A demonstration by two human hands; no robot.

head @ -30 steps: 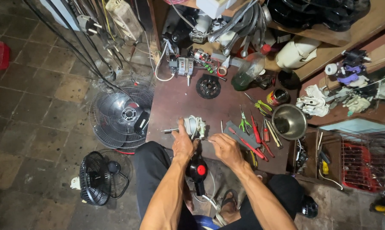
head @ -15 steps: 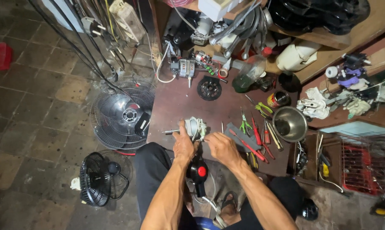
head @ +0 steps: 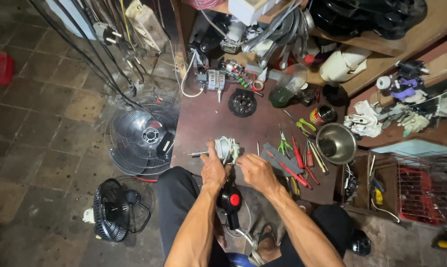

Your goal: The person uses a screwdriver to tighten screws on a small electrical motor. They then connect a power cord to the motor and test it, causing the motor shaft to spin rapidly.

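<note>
Left hand [head: 213,168] still clamped on fan motor [head: 225,147]; right hand [head: 253,169] pinching its wires, barely shifted. Steel bowl [head: 336,143] well right of motor.

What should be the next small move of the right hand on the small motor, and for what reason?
Probably bring the right hand slightly closer to the small motor and work its white wires. The left hand grips the motor on the brown worktop, its shaft pointing left, while the right fingertips sit just beside the wires. Whether they hold a tool cannot be told.
</note>
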